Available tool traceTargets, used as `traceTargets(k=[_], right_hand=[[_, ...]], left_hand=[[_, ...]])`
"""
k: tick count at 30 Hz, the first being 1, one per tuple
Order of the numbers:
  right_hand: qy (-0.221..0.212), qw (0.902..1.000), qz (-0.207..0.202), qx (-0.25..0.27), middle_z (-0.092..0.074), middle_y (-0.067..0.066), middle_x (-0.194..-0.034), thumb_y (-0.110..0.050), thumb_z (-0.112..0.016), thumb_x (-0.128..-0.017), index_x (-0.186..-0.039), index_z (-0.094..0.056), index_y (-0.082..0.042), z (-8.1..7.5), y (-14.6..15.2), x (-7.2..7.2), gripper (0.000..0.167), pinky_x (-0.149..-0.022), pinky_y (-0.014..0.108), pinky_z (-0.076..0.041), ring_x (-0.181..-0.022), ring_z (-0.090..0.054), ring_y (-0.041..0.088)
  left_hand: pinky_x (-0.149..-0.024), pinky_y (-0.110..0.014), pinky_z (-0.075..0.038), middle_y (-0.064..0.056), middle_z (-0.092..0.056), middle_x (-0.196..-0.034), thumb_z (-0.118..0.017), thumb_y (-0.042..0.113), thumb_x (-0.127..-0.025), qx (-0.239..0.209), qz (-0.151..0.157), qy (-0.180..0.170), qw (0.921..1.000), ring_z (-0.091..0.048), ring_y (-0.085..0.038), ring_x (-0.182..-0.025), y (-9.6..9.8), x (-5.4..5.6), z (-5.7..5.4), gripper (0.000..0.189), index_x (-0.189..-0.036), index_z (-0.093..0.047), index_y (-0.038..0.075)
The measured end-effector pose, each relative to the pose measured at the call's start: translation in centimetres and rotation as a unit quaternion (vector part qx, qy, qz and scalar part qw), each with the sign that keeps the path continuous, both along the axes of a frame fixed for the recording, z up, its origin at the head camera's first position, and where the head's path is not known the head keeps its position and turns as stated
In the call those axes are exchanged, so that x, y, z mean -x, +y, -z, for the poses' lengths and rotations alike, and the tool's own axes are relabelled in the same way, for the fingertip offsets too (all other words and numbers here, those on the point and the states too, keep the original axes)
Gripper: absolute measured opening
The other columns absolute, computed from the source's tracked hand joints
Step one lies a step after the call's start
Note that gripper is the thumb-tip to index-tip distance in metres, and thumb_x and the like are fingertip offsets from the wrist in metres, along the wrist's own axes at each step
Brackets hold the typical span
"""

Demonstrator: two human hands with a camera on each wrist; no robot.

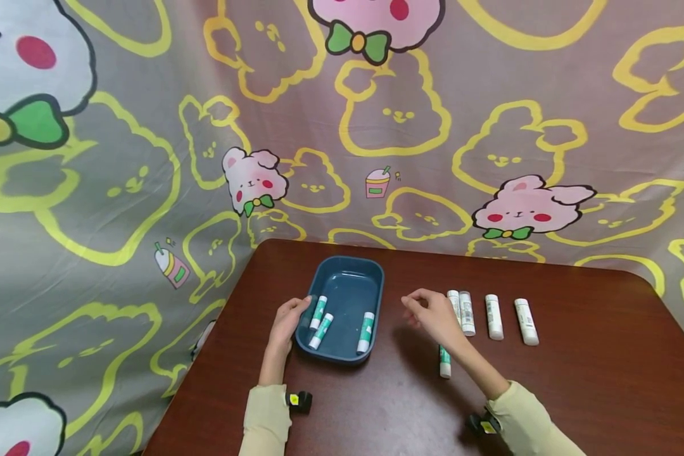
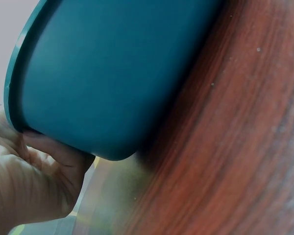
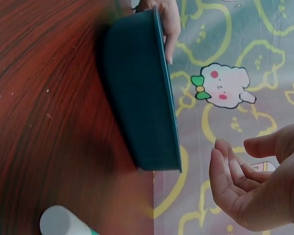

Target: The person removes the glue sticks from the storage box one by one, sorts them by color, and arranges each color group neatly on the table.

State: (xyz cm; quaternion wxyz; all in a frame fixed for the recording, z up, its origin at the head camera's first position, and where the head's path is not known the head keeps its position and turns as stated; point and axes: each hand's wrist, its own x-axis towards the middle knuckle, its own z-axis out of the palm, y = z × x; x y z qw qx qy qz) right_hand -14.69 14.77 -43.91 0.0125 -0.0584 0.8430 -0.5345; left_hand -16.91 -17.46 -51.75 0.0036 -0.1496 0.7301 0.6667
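A blue plastic bin [image 1: 342, 361] stands on the table, and my left hand [image 1: 289, 320] grips its left rim. In the left wrist view that hand [image 2: 44, 176] is against the bin's outer wall [image 2: 98, 88]. Inside lie three white-and-green glue sticks: one [image 1: 318, 312] near the left wall, another [image 1: 322, 331] beside it, a third [image 1: 366, 332] by the right wall. To the right of the bin, my right hand [image 1: 430, 315] hovers over the table, fingers loosely bent and nothing between them. Another glue stick [image 1: 445, 362] lies below the right wrist, partly covered by the arm.
On the right of the table lie several more white sticks, among them one [image 1: 467, 313] close to its neighbour, one [image 1: 494, 316] further right and one [image 1: 526, 322] at the end. A patterned curtain [image 1: 410, 126] hangs behind the brown table [image 1: 604, 354].
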Motion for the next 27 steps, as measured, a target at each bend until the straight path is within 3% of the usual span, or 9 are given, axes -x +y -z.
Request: traceTargets(k=[4,11,13,20,27], right_hand=[[-0.001,1.0,-0.002,0.005,-0.072,0.019,-0.078,-0.014,-0.065,-0.103,-0.103,-0.071,0.004,0.0,-0.6,0.0,0.019,-0.059,0.029,-0.055,-0.068,-0.071,0.035],[-0.019,0.9996,-0.005,0.019,-0.072,0.019,-0.078,-0.015,-0.066,-0.102,-0.103,-0.072,0.002,0.3,-1.6,0.1,0.018,-0.059,0.03,-0.057,-0.065,-0.071,0.03],[-0.023,0.9994,-0.007,0.024,-0.072,0.017,-0.077,-0.014,-0.065,-0.102,-0.102,-0.072,0.003,0.3,-2.0,0.0,0.018,-0.06,0.032,-0.058,-0.065,-0.071,0.03],[-0.035,0.9986,-0.008,0.038,-0.071,0.014,-0.075,-0.011,-0.066,-0.101,-0.102,-0.071,0.004,0.4,-3.1,-0.1,0.016,-0.061,0.037,-0.059,-0.066,-0.071,0.032],[-0.041,0.9976,-0.018,0.053,-0.071,0.018,-0.078,-0.009,-0.065,-0.101,-0.104,-0.07,0.007,0.6,-4.1,-0.4,0.017,-0.062,0.041,-0.06,-0.064,-0.07,0.029]], left_hand=[[-0.067,-0.032,-0.041,-0.003,-0.053,-0.07,-0.063,0.022,-0.104,0.007,0.004,-0.004,1.0,-0.051,-0.019,-0.07,0.1,-0.3,-0.4,0.036,-0.086,-0.06,-0.009],[-0.069,-0.033,-0.041,-0.007,-0.054,-0.071,-0.063,0.017,-0.103,0.005,0.01,0.007,0.9999,-0.052,-0.021,-0.071,1.0,-1.9,-3.8,0.033,-0.088,-0.059,-0.012],[-0.068,-0.033,-0.042,-0.007,-0.054,-0.071,-0.063,0.017,-0.104,0.003,0.01,0.007,0.9999,-0.052,-0.021,-0.071,1.0,-1.8,-3.6,0.033,-0.088,-0.059,-0.012],[-0.067,-0.032,-0.042,-0.003,-0.054,-0.071,-0.066,0.025,-0.103,-0.002,-0.003,-0.003,1.0,-0.051,-0.017,-0.07,0.2,-0.3,-0.4,0.036,-0.087,-0.062,-0.006],[-0.068,-0.031,-0.042,-0.002,-0.054,-0.07,-0.07,0.028,-0.1,0.004,-0.011,0.0,0.9999,-0.051,-0.017,-0.069,0.2,-0.2,0.0,0.034,-0.084,-0.063,-0.002]])
